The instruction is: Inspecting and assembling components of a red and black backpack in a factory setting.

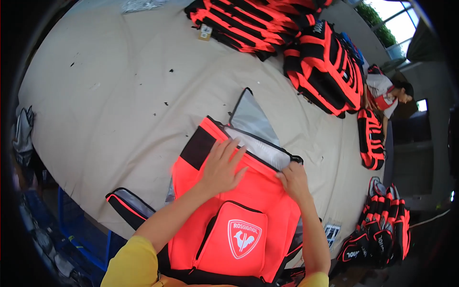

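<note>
A bright red-orange and black backpack [260,193] lies before me on the pale cloth-covered table, its top end pointing away. Its zippered mouth gapes, so the shiny grey lining [253,143] shows, and a grey-backed flap [253,115] is folded out beyond it. My left hand [222,167] rests on the front panel by the rim, fingers spread. At the right corner of the mouth, my right hand [294,181] pinches the black-trimmed edge. Nearer me is a front pocket [215,234] with a white shield print. A black side flap [129,205] sticks out left.
Stacked red and black bags [248,24] lie at the far edge, with more bags [325,67] to their right. A person [385,93] bends over a bag at the right. Several bags [382,225] hang or stand lower right. A blue crate [81,220] is left below the table.
</note>
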`<state>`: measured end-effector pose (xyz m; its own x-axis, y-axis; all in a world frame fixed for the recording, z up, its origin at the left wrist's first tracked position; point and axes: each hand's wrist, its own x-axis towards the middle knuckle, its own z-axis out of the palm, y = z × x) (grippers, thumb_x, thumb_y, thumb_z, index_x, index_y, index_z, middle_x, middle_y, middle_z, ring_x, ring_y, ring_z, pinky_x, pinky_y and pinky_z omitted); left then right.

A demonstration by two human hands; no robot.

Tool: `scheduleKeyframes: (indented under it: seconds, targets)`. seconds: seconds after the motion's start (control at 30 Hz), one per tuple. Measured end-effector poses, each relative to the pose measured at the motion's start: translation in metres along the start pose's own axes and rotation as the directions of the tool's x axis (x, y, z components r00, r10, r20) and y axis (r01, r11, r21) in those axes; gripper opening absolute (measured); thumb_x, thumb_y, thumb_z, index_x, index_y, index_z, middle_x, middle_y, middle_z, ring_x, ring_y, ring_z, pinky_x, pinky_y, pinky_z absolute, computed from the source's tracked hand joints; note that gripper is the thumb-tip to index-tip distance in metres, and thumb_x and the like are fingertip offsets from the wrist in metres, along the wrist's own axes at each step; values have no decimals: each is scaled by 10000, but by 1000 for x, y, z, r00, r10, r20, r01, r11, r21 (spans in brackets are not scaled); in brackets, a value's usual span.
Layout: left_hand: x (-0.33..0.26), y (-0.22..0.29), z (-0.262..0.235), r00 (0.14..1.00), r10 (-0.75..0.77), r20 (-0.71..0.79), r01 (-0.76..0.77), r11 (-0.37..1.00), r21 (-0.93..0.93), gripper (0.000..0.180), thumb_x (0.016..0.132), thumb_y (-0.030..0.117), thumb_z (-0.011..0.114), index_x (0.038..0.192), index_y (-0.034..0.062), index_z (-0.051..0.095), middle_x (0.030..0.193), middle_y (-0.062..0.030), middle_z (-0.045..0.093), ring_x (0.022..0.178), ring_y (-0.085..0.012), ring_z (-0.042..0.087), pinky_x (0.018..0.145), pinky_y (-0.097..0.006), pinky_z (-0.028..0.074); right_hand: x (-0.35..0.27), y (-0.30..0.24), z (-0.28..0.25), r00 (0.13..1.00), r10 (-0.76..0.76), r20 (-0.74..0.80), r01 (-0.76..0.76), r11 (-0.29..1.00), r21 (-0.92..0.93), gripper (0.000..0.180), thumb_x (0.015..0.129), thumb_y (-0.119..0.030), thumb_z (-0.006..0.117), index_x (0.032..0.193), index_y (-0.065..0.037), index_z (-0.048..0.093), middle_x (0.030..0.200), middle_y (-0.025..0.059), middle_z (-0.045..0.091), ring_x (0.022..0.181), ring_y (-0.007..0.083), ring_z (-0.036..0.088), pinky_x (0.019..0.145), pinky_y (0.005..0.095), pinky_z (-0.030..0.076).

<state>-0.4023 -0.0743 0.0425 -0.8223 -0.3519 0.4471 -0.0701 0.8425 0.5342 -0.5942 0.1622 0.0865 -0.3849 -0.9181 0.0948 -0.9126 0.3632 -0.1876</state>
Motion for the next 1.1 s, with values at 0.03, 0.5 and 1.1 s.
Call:
scheduleKeyframes:
  seconds: [0.03, 0.5, 1.1]
  targets:
    - [21, -7, -3, 998, 56, -1, -56, 998, 2, 577, 948, 441, 716, 1330, 13, 661, 1454, -212, 573, 1366, -412, 509, 1198, -595, 353, -5, -13, -11, 999, -36, -15, 36, 999, 31, 328, 908, -317, 786, 788, -56, 628, 834, 125, 546, 827, 351, 564, 763, 493, 449]
    - [-65, 65, -50, 724, 562, 399, -325, 789, -522, 614, 1013, 411, 615, 472, 121, 621, 514, -100, 590, 519, -306, 574, 693, -413, 449, -134, -127, -29, 991, -127, 39, 97, 892, 442, 377, 856, -154, 825, 595, -106, 557, 629, 40, 495, 569, 252, 537, 585, 408, 424]
    - [-108, 72, -6, 345, 563, 751, -488, 791, -369, 471, 947, 376, 640, 553, 124, 689, 579, -81, 691, 549, -247, 678, 696, -396, 472, -182, -150, 78, 997, -78, -16, 75, 843, 533, 414, 922, -269, 723, 563, -113, 586, 628, 56, 539, 582, 274, 568, 619, 420, 469]
